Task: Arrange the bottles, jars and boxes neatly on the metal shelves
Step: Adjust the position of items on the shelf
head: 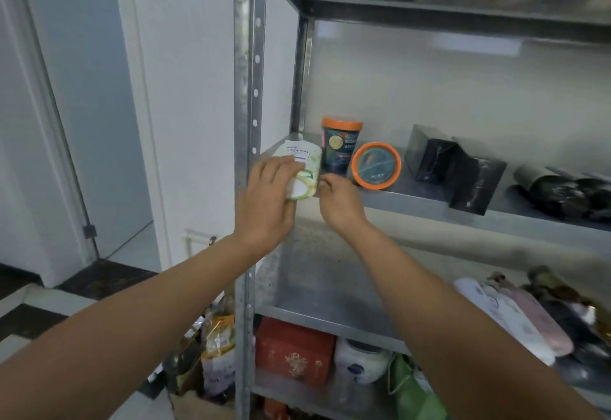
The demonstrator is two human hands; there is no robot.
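Placement looks like the step in hand: the left hand [267, 194] grasps a green-and-white pack [305, 168], tilted, at the left end of the middle metal shelf [429, 209], just beside the upright orange-lidded jar [340, 146]. The right hand [337, 198] sits with curled fingers at the pack's lower corner; whether it pinches the pack I cannot tell. Done well, the pack stands square by the corner post [246, 122], label outward, without nudging the jar; the tipped jar [376, 165] then wants righting.
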